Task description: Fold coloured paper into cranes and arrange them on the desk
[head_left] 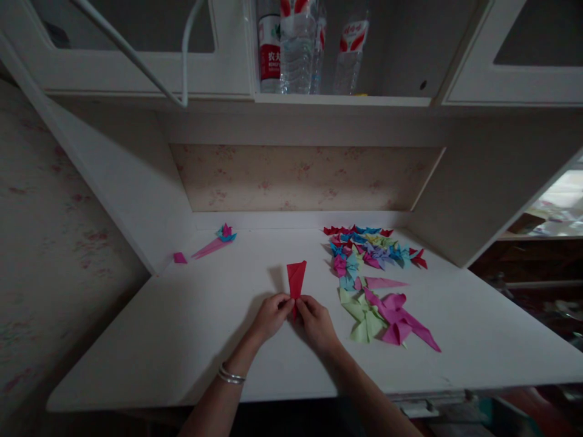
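A narrow piece of folded red paper (296, 279) stands up between my two hands, wider at its top and tapering downward. My left hand (273, 314) pinches its lower part from the left, and my right hand (316, 321) pinches it from the right, the thumbs close together. The paper's lower tip shows just below the thumbs. Both hands are just above the white desk, near its middle. To the right of my right hand lie a pale green paper pinwheel (365, 315) and a magenta paper pinwheel (395, 318).
Many small coloured folded papers (364, 249) are heaped at the back right of the desk (204, 340). A pink paper strip with a folded flower (214, 244) and a small magenta piece (180, 258) lie back left. Plastic bottles (298, 54) stand in the overhead cabinet; a white cable (132, 54) hangs before it.
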Tool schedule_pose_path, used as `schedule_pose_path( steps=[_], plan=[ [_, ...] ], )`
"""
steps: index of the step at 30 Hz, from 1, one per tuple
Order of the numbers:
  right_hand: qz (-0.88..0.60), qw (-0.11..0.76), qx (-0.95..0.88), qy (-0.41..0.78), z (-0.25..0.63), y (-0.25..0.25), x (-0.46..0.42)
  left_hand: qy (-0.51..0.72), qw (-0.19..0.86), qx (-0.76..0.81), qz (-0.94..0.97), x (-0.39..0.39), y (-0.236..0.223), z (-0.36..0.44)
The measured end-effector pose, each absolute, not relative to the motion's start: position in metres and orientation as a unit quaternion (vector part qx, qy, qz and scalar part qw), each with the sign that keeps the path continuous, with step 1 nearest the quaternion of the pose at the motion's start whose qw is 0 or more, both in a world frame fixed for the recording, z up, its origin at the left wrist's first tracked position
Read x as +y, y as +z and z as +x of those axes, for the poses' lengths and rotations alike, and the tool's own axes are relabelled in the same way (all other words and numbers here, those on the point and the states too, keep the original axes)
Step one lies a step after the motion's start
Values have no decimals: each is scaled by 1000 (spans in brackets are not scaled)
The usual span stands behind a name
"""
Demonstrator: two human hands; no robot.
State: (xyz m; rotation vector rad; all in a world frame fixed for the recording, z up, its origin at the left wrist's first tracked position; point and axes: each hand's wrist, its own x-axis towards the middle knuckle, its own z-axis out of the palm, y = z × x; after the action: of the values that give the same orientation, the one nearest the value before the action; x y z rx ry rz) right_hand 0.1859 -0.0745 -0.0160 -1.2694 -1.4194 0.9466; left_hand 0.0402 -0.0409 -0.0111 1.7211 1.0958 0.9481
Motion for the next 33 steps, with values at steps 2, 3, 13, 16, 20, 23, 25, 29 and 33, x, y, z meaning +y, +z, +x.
schedule_pose_path(
  steps=[2, 3, 13, 16, 20, 23, 25, 29, 33],
  plan=[
    [-523, 479, -595, 378, 186, -14, -75, 388, 446, 437, 678, -40, -13, 40],
    [-524, 474, -601, 374, 186, -13, -75, 390, 453, 437, 672, -39, -14, 40],
    [-524, 472, -610, 360, 183, -17, -75, 391, 451, 447, 667, -39, -10, 40],
    [-526, 470, -613, 355, 183, -17, -75, 391, 452, 449, 665, -39, -10, 40],
    [-537, 463, -606, 361, 184, -15, -76, 392, 452, 447, 665, -39, -13, 40],
    [-536, 462, -608, 361, 184, -14, -76, 390, 455, 438, 670, -38, -15, 40],
    [-537, 461, -609, 358, 183, -13, -76, 388, 455, 437, 672, -37, -15, 40],
    [-538, 457, -613, 356, 183, -10, -77, 383, 456, 445, 669, -38, -12, 40],
    [-537, 454, -618, 350, 184, -10, -78, 383, 458, 447, 666, -39, -11, 40]
  ],
)
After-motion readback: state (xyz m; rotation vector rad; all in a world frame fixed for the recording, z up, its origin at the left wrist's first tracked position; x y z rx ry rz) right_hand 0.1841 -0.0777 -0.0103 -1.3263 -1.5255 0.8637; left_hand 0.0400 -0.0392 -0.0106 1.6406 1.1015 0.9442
